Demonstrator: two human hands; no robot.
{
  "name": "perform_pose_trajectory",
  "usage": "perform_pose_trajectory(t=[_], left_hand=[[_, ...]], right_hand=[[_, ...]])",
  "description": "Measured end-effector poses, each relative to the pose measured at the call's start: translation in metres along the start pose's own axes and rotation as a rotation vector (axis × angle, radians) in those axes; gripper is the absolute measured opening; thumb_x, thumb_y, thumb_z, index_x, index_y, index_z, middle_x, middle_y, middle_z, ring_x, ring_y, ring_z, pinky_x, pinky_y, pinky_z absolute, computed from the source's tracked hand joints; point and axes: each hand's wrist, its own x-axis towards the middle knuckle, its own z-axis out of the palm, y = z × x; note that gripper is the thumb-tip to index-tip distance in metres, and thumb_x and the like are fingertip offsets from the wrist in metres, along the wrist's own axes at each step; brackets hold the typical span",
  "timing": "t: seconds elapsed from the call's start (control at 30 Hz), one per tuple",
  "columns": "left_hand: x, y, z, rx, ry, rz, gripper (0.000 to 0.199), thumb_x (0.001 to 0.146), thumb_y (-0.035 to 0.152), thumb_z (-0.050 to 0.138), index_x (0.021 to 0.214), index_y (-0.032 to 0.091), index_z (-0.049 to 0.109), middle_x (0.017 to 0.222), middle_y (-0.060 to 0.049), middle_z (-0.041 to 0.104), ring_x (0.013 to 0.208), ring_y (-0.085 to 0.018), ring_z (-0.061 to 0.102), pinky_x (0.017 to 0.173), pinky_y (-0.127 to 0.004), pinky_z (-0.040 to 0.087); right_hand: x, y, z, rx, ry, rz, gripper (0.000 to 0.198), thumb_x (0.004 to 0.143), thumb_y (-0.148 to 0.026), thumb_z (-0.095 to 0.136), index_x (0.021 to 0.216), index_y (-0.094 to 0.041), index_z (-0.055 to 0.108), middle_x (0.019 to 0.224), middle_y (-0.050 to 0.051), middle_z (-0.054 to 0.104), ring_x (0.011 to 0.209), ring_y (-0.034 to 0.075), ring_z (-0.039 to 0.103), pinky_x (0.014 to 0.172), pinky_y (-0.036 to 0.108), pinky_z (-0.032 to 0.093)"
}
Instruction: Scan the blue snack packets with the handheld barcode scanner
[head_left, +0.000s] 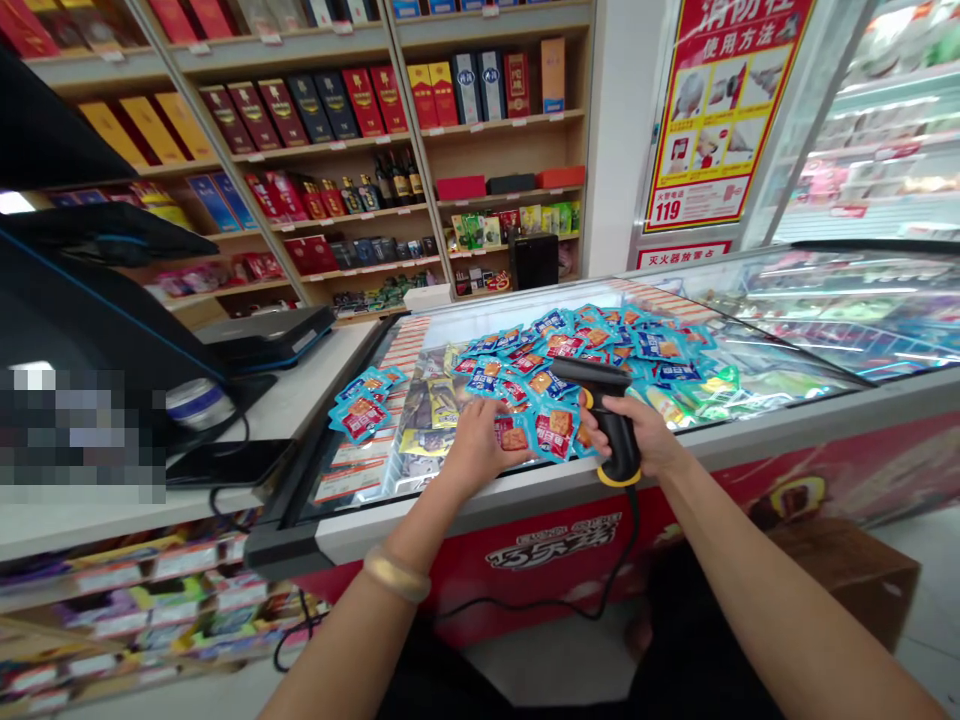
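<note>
My right hand (646, 430) is wrapped round the handle of a black barcode scanner (619, 440) with yellow trim, its head turned to the left above the freezer lid. My left hand (480, 448), a bangle (396, 575) on its wrist, is closed on the edge of a blue and red snack packet (514, 434) at the near side of a pile. Right beside it lies another snack packet (555, 432), face up. The wide pile of packets (592, 335) covers the middle of the glass lid. A smaller group of packets (363, 408) lies apart at the left.
Under the packets is a chest freezer (705, 450) with a glass top and goods inside. The scanner's cable (540, 603) hangs down its front. On the left stand a counter (330, 385) and a dark monitor (90, 330). Shelves of boxes (300, 110) line the back; a brown box (855, 570) stands at right.
</note>
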Motion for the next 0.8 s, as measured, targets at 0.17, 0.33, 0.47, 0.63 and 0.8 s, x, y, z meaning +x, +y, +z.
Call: perform_pose_trajectory(t=[0.17, 0.33, 0.47, 0.63, 0.8], left_hand=[[0.001, -0.001, -0.002, -0.329, 0.144, -0.171, 0.052, 0.048, 0.027, 0.09, 0.092, 0.024, 0.062, 0.09, -0.002, 0.064, 0.09, -0.023, 0.06, 0.084, -0.034, 0.046], [0.006, -0.007, -0.006, -0.72, 0.352, -0.39, 0.026, 0.061, 0.027, 0.082, 0.079, 0.018, 0.066, 0.074, 0.0, 0.064, 0.068, -0.013, 0.057, 0.062, -0.021, 0.044], [0.006, -0.005, -0.013, -1.163, 0.284, -0.622, 0.019, 0.07, 0.024, 0.077, 0.075, 0.015, 0.06, 0.06, 0.004, 0.055, 0.049, -0.006, 0.049, 0.043, -0.014, 0.034], [0.008, -0.001, -0.024, -1.553, 0.153, -0.851, 0.005, 0.083, 0.009, 0.06, 0.081, 0.013, 0.057, 0.061, 0.004, 0.047, 0.039, -0.001, 0.037, 0.031, -0.009, 0.016], [0.008, -0.003, -0.028, -1.684, 0.104, -0.88, 0.011, 0.09, 0.008, 0.049, 0.083, 0.013, 0.056, 0.063, 0.004, 0.044, 0.037, 0.0, 0.031, 0.03, -0.008, 0.017]], right_hand=[[-0.002, 0.0, 0.001, -0.005, 0.01, 0.013, 0.029, 0.07, -0.039, 0.069, 0.088, -0.019, 0.058, 0.067, 0.001, 0.056, 0.049, 0.011, 0.046, 0.043, 0.023, 0.034], [-0.003, 0.003, -0.001, -0.035, -0.008, 0.001, 0.028, 0.072, -0.038, 0.068, 0.088, -0.018, 0.058, 0.068, 0.002, 0.057, 0.05, 0.011, 0.047, 0.042, 0.023, 0.037], [-0.004, 0.004, -0.001, -0.061, -0.015, -0.007, 0.026, 0.073, -0.036, 0.069, 0.086, -0.016, 0.059, 0.07, 0.003, 0.058, 0.05, 0.01, 0.048, 0.042, 0.022, 0.038], [-0.003, 0.01, 0.013, 0.018, -0.07, -0.052, 0.028, 0.073, -0.037, 0.069, 0.09, -0.016, 0.06, 0.068, 0.0, 0.056, 0.049, 0.009, 0.047, 0.04, 0.021, 0.038], [0.001, 0.026, 0.036, 0.035, -0.13, -0.018, 0.025, 0.074, -0.034, 0.069, 0.089, -0.016, 0.059, 0.069, 0.001, 0.057, 0.049, 0.009, 0.048, 0.04, 0.021, 0.04]])
